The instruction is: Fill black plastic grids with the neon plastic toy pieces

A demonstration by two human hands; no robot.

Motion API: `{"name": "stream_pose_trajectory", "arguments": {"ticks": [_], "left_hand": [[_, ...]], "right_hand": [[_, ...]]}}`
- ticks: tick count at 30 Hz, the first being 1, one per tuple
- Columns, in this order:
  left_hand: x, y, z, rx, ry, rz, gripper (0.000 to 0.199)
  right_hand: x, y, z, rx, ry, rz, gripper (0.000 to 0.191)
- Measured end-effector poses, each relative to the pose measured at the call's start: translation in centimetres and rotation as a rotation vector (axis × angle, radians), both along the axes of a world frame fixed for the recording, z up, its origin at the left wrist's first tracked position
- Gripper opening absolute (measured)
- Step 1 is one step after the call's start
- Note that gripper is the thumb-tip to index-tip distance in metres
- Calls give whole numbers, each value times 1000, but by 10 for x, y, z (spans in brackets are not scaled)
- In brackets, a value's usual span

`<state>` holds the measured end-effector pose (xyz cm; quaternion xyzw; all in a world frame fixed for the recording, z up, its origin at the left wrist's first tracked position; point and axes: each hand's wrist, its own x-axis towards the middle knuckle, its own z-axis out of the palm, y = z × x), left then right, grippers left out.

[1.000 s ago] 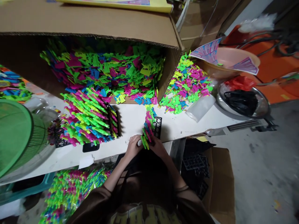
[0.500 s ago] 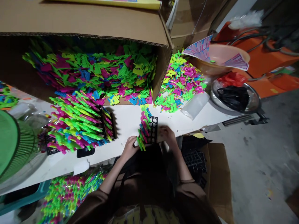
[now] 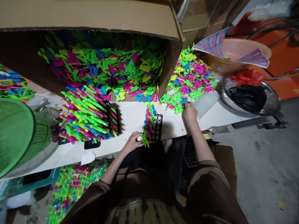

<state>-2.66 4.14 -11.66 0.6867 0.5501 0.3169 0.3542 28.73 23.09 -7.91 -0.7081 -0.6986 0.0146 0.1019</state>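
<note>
Head view: left hand [image 3: 133, 141] fingers curl around a black perforated rack [image 3: 158, 127] bristling with neon plastic pieces; right hand [image 3: 190, 112] fingertips pinch into a loose, spiky pile [image 3: 187, 82].

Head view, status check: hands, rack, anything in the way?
Left hand steadies the black rack, partly loaded with neon pieces. Right hand at the loose pile; grasp unclear. Clear bag beside that hand.
</note>
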Motion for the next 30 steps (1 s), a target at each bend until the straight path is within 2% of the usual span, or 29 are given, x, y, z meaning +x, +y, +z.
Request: {"name": "stream_pose_trajectory", "arguments": {"ticks": [3,5,7,9,11,13,15,17,20,30], "left_hand": [[-1,0,4,-15,-20,-29,12],[-2,0,8,-22,-34,-49,8],[-4,1,11,-29,-49,-71,6],[-6,1,14,-37,-65,-93,12],[-8,1,16,-47,-79,-112,18],[-11,1,17,-60,-92,-128,21],[-15,0,16,-78,-103,-143,23],[-18,-2,15,-97,-112,-152,23],[-22,-5,13,-126,-123,-145,22],[-22,-8,6,-181,-159,-115,17]], "right_hand": [[2,-7,4,-20,-1,49,33],[5,-13,5,-8,71,116,25],[6,-20,3,40,228,191,20],[-1,-31,-1,96,471,224,19],[-18,-43,-7,87,759,193,21],[-45,-54,-13,-60,1022,132,28],[-73,-62,-17,-192,1141,131,28],[-95,-64,-20,-224,1155,135,25],[-113,-63,-22,-252,1147,128,24],[-116,-65,-32,-182,1152,164,38]]}}
